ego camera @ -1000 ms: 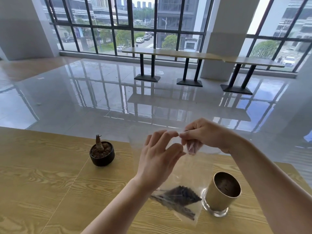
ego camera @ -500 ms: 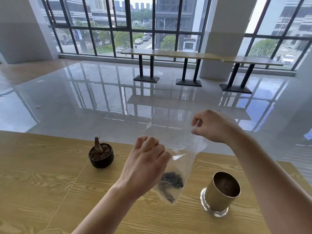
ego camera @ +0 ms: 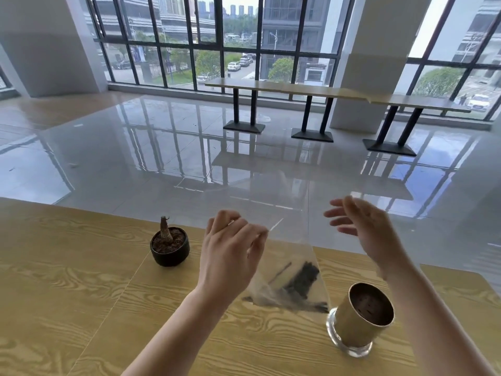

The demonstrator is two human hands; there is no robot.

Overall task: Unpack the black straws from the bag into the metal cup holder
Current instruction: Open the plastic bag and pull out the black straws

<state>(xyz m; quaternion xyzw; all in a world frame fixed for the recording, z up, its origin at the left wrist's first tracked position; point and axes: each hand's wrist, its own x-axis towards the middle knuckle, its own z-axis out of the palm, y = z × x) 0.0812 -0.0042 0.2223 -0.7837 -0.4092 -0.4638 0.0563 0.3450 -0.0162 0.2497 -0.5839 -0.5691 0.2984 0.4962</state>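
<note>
A clear plastic bag (ego camera: pixel 291 253) hangs above the wooden table (ego camera: pixel 67 280), pinched at its upper left edge by my left hand (ego camera: pixel 230 256). A blurred bunch of black straws (ego camera: pixel 302 280) lies in the bag's bottom, just left of the gold metal cup holder (ego camera: pixel 360 321). The cup holder stands upright on a clear base, and its inside looks dark. My right hand (ego camera: pixel 363 229) is raised to the right of the bag with its fingers spread and nothing gripped between them.
A small black pot (ego camera: pixel 169 248) with a stubby plant stands on the table left of my left hand. The table's far edge runs just behind the hands, with a glossy tiled floor beyond it. Long tables (ego camera: pixel 311 90) stand by the windows.
My right hand has opened and let go of the bag's top. My left hand keeps its hold, and the bag with the straws has swung right toward the cup holder.
</note>
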